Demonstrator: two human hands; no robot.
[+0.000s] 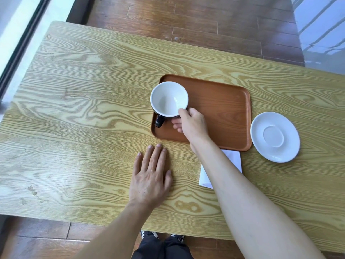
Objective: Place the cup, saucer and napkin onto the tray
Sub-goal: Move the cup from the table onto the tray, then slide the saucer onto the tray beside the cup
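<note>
A: Nearest, what's happening?
B: Left hand (pixel 151 176) flat, empty, on the table (pixel 74 109); napkin (pixel 231 159) under the forearm.
A: Farther?
B: Right hand (pixel 192 122) pinches the cup (pixel 169 98) rim over the tray (pixel 224 113). Probably set down; saucer (pixel 275 137) next.

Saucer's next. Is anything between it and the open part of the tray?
Nothing visible. The saucer lies on the table just right of the tray, whose right half is bare. The cup, held by the right hand, sits over the tray's left end, clear of that path.

Wooden table (pixel 84 101), plank floor (pixel 205 17), window frame (pixel 22 45)
</note>
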